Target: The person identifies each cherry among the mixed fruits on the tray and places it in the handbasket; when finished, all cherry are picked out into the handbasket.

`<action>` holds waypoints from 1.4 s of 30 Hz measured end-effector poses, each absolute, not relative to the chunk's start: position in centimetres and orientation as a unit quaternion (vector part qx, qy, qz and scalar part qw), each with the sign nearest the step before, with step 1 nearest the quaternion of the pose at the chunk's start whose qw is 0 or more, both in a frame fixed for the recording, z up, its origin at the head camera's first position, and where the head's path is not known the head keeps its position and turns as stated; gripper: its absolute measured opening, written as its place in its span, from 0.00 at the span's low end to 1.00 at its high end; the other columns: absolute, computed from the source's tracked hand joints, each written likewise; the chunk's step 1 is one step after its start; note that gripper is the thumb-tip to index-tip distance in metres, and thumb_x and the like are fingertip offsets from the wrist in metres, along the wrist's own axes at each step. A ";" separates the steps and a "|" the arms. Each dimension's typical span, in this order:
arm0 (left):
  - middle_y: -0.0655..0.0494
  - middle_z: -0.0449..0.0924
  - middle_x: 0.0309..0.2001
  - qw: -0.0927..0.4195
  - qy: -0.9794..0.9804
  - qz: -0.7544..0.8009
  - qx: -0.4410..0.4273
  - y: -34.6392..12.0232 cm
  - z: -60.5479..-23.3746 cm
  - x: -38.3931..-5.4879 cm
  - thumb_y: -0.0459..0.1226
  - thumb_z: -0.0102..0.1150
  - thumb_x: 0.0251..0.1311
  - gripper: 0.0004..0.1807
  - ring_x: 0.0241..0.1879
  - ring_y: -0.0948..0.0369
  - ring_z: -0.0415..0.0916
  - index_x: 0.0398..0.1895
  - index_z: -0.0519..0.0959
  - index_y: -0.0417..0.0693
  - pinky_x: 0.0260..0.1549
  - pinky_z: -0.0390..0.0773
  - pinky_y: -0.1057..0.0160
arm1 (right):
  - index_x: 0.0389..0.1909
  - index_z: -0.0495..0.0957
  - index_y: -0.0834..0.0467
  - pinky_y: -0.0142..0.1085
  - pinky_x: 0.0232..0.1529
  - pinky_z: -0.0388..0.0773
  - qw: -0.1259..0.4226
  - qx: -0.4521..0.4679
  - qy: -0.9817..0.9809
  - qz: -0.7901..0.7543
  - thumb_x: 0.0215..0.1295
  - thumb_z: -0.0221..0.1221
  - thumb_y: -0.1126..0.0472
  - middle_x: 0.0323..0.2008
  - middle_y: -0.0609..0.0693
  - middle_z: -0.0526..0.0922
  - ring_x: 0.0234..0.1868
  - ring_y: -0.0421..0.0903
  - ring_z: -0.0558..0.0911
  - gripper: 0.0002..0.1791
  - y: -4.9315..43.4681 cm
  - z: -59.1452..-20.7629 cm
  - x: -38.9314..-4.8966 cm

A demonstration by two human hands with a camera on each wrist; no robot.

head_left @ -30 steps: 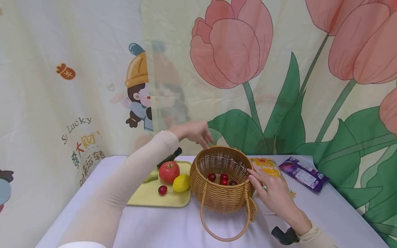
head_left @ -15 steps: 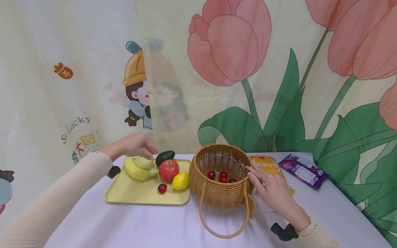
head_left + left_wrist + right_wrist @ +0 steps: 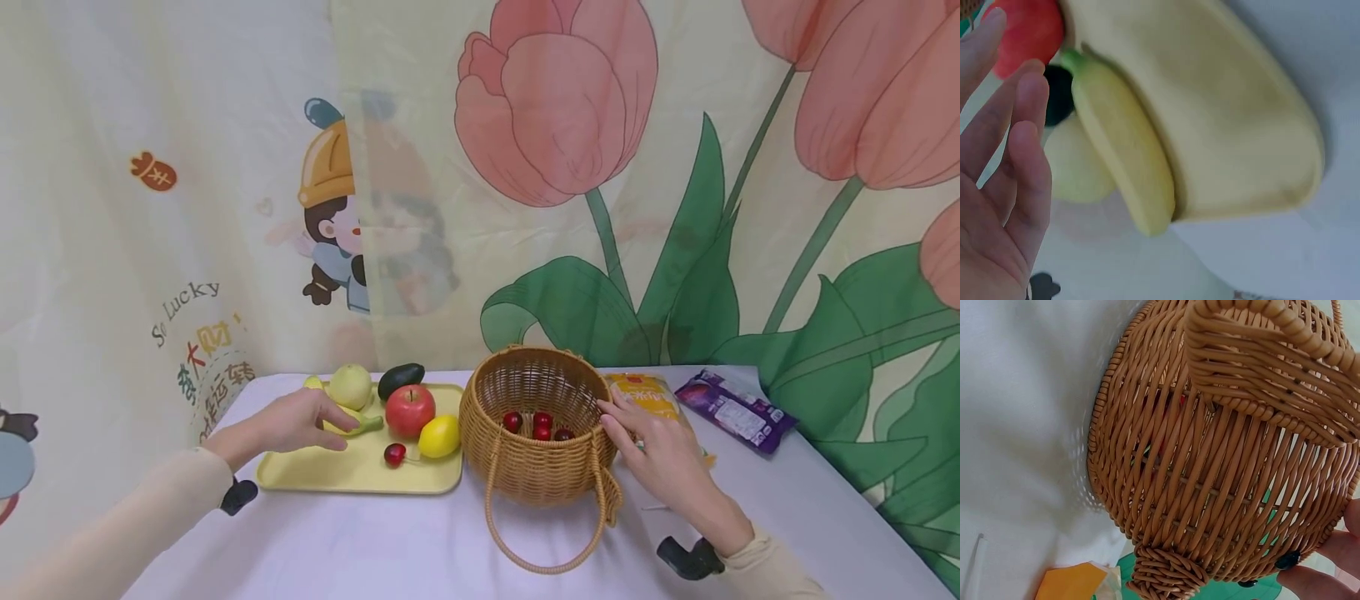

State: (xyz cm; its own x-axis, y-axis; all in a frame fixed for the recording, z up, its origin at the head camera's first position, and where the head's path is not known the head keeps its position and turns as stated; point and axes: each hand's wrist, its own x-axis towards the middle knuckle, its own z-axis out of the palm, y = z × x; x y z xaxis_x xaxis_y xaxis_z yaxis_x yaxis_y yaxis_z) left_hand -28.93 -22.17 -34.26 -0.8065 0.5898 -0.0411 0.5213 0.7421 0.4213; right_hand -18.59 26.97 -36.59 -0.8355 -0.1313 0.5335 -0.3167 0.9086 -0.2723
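Note:
My left hand (image 3: 300,423) hovers above the left part of the yellow tray (image 3: 322,473), near the banana (image 3: 1125,147), its fingers loosely extended and holding nothing. A red apple (image 3: 410,411), a yellow lemon (image 3: 439,437) and a stemmed cherry (image 3: 394,454) lie on the tray. Behind them are a pale green round fruit (image 3: 350,387) and a dark green oval fruit (image 3: 401,381). My right hand (image 3: 660,458) rests its fairly straight fingers on the right rim of the wicker basket (image 3: 547,479). Several cherries (image 3: 542,420) lie inside, and the basket's handle hangs down in front.
A yellow packet (image 3: 645,396) lies behind the right hand, partly hidden by it. Farther right is a purple packet (image 3: 738,411). A thin white stick (image 3: 975,565) lies on the table beside the basket. A printed curtain (image 3: 420,167) stands behind the table.
My left hand has swung left from above the basket's back rim, across the tray's back, and come lower over the tray's left part. My right hand stays at the basket rim.

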 end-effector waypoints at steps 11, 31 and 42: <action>0.58 0.87 0.27 0.037 0.922 0.208 0.326 -19.2 -37.9 -28.7 0.39 0.75 0.56 0.19 0.17 0.70 0.58 0.53 0.88 0.48 0.20 0.59 0.71 | 0.65 0.80 0.54 0.31 0.23 0.58 0.246 0.106 -0.945 0.186 0.77 0.56 0.49 0.66 0.61 0.78 0.11 0.36 0.55 0.22 26.9 -36.7 -18.5; 0.59 0.91 0.46 0.028 0.932 0.196 0.303 -16.9 -39.4 -28.7 0.43 0.78 0.53 0.22 0.32 0.65 0.78 0.54 0.88 0.56 0.27 0.72 0.70 | 0.65 0.80 0.53 0.31 0.22 0.59 0.242 0.104 -0.946 0.192 0.77 0.56 0.49 0.66 0.60 0.78 0.12 0.37 0.56 0.22 26.9 -36.6 -18.5; 0.68 0.90 0.40 0.043 0.923 0.201 0.324 -15.9 -39.8 -28.8 0.42 0.75 0.57 0.16 0.42 0.64 0.81 0.50 0.90 0.57 0.38 0.80 0.69 | 0.64 0.80 0.54 0.31 0.21 0.59 0.253 0.108 -0.942 0.191 0.76 0.57 0.50 0.66 0.60 0.79 0.11 0.36 0.55 0.22 27.0 -36.7 -18.5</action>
State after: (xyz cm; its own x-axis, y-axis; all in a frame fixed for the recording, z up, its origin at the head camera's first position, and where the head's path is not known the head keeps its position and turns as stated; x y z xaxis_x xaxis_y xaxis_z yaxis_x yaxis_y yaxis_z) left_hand -28.85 -15.95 -39.84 -0.7868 0.6151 0.0511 0.5806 0.7094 0.3996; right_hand -18.53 26.95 -36.74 -0.8484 -0.1074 0.5184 -0.3008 0.9036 -0.3051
